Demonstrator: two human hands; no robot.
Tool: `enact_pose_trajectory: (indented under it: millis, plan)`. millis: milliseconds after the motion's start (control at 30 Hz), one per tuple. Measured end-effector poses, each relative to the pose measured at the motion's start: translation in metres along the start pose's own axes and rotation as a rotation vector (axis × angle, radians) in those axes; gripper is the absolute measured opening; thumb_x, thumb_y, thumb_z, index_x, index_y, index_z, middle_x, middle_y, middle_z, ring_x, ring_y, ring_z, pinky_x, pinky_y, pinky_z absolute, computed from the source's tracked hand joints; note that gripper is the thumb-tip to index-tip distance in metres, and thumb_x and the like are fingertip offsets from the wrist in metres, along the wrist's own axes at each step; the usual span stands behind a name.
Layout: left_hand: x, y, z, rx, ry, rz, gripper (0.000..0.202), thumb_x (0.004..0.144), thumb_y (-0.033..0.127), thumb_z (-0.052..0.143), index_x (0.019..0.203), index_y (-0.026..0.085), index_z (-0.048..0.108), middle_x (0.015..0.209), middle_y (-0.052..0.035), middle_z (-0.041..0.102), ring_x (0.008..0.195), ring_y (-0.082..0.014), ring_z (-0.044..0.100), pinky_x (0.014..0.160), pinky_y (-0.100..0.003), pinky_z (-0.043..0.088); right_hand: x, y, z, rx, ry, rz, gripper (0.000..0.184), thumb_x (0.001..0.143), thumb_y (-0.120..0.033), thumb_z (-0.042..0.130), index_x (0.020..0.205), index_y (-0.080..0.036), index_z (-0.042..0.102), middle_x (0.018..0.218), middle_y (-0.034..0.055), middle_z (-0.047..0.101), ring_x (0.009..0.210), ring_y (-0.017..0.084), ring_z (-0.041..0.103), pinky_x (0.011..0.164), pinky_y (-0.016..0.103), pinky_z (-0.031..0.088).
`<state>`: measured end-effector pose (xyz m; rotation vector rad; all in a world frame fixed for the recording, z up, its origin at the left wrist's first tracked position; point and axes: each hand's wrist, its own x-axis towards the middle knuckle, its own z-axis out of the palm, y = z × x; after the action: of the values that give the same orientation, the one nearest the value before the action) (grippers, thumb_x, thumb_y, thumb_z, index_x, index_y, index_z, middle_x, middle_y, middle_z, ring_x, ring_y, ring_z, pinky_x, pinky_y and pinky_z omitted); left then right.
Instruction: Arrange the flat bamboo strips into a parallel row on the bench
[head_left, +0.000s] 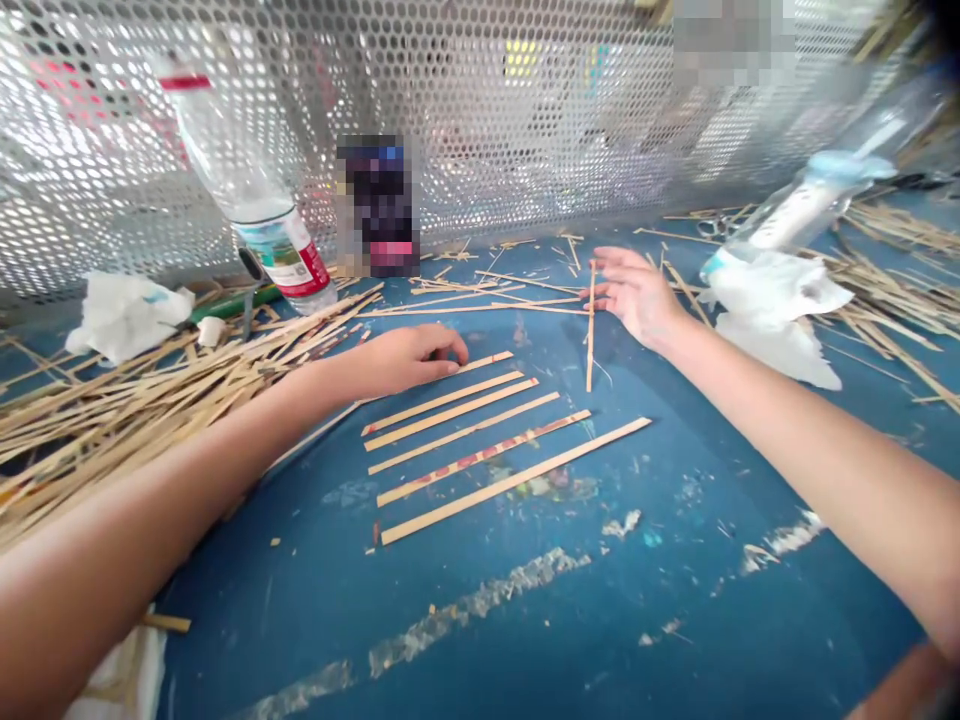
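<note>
My left hand [412, 360] rests with curled fingers on the blue tabletop [600, 600], over one end of a thin wooden strip [442, 385]. Below it lie several parallel wooden strips, including one with red marks [480, 460] and a longer, plain one [517, 480]. My right hand [634, 295] hovers farther up with its fingers spread. Its fingertips are close to a strip lying crosswise [590, 325]. Neither hand visibly grips anything.
Heaps of loose strips lie at left [135, 420] and right [892, 290]. A plastic bottle [255, 210] leans against a perforated metal screen [487, 110]. A second bottle [810, 190] lies beside white tissue [772, 300]. Scissors [712, 228] and a blurred object [379, 205] stand farther back.
</note>
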<state>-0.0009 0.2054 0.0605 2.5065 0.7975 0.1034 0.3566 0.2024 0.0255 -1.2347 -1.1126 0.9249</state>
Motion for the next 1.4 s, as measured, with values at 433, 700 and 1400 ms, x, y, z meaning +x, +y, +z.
enact_pose_trajectory:
  millis: [433,700,1400]
  plan:
    - [-0.007,0.019,0.01,0.206,0.05,-0.109,0.022,0.093,0.035,0.041,0.104,0.026,0.058,0.08,0.0008,0.066,0.064,-0.0162,0.056,0.06,-0.028,0.033,0.0,0.0,-0.001,-0.05,-0.03,0.001,0.028,0.075,-0.021,0.059,0.102,-0.025,0.062,0.106,0.0024,0.063,0.069,0.013,0.06,0.062,0.029,0.053]
    - [-0.007,0.025,0.011,0.178,0.058,-0.211,0.022,0.09,0.037,0.044,0.104,0.028,0.058,0.076,0.002,0.065,0.065,-0.0177,0.058,0.058,-0.03,0.033,-0.001,0.0,-0.002,-0.019,-0.047,-0.01,0.02,0.08,-0.013,0.056,0.094,-0.019,0.067,0.096,0.0057,0.066,0.067,0.014,0.063,0.065,0.032,0.053]
    - [-0.074,0.023,-0.061,0.38,-0.052,-0.523,0.048,0.09,0.065,0.036,0.094,0.022,0.058,0.085,-0.0019,0.063,0.082,-0.0225,0.059,0.077,-0.033,0.043,0.001,-0.002,-0.005,0.088,-0.048,0.055,0.019,0.088,-0.003,0.047,0.082,-0.011,0.063,0.058,0.0019,0.06,0.054,0.011,0.054,0.057,0.025,0.043]
